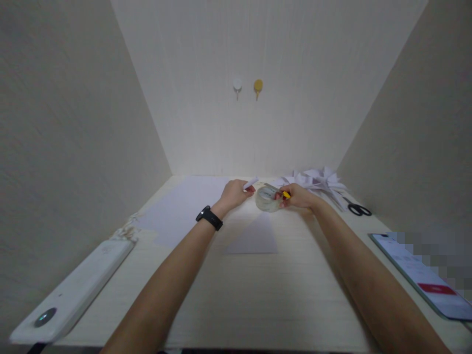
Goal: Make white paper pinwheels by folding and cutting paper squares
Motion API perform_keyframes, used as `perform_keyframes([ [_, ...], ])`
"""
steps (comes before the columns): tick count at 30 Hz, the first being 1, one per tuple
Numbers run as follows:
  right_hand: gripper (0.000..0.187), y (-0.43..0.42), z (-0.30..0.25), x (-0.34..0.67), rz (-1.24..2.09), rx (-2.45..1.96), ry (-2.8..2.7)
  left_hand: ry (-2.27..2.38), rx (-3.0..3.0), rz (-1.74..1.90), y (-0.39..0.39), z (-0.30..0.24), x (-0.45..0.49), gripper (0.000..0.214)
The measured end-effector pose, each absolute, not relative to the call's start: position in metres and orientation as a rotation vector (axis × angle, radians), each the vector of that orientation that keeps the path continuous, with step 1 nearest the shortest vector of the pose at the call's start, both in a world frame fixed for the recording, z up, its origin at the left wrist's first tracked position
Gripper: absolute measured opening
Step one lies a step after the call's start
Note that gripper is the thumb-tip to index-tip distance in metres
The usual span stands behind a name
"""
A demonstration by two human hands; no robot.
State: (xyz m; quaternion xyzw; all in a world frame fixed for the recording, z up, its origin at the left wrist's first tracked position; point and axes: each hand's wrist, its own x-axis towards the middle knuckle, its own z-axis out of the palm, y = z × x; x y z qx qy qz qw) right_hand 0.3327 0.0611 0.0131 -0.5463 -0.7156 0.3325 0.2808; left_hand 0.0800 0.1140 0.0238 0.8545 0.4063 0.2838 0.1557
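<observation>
My left hand [234,193], with a black band on its wrist, is closed around a small rolled white paper [251,183] that sticks out past the fingers. My right hand [297,196] is closed on a roll of clear tape [267,198], with something small and yellow [286,195] between its fingers. A strip of tape stretches from the roll toward the right hand. Both hands hover over the far middle of the pale wooden table [258,295], just beyond a white paper sheet [254,236].
A larger white sheet [184,209] lies at the left. Folded white paper pieces [319,181] are piled at the far right, with black scissors [359,210] beside them. A phone [424,275] lies at the right edge, a white device [73,290] at the left edge. Two hooks [248,86] are on the back wall.
</observation>
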Motion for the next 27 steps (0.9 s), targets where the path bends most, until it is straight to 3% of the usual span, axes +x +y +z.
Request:
perform_keyframes([
  [7, 0.025, 0.058, 0.020, 0.334, 0.813, -1.459, -1.947, 1.208, 2.500, 0.800, 0.111, 0.026, 0.080, 0.015],
  [13, 0.024, 0.041, 0.060, 0.326, 0.579, -1.575, -1.838, 1.232, 2.506, 0.805, 0.111, 0.026, 0.080, 0.016],
  [17, 0.029, 0.029, 0.079, 0.314, 0.653, -1.596, -1.646, 1.249, 2.476, 0.816, 0.111, 0.025, 0.081, 0.015],
  [27, 0.049, 0.048, 0.022, 0.291, 0.735, -1.776, -1.772, 1.355, 2.488, 0.817, 0.109, 0.027, 0.080, 0.020],
])
